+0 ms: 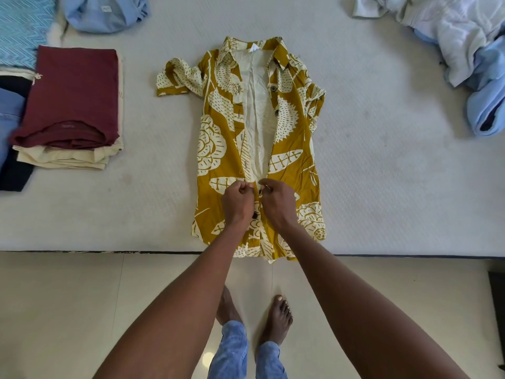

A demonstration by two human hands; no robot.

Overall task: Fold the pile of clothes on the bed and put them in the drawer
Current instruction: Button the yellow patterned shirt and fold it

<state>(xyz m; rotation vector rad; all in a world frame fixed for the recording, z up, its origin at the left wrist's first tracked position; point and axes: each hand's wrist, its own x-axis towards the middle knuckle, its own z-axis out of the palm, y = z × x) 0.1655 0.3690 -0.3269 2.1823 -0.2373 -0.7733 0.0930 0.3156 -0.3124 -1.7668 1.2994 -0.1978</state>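
Observation:
A mustard-yellow shirt (218, 149) with a cream leaf print lies flat on the bed, collar away from me, its front open from the collar down to my hands. My left hand (237, 201) pinches the left front edge near the lower buttons. My right hand (277, 199) pinches the right front edge just beside it, at a dark button. The shirt's hem hangs slightly over the bed's front edge.
The pale mattress (382, 173) carries a folded stack at left, maroon garment (73, 97) on top of cream ones. Light blue cloth (106, 12) lies at the back left. A loose pile of white and blue clothes (464, 50) sits at the right. Tiled floor lies below.

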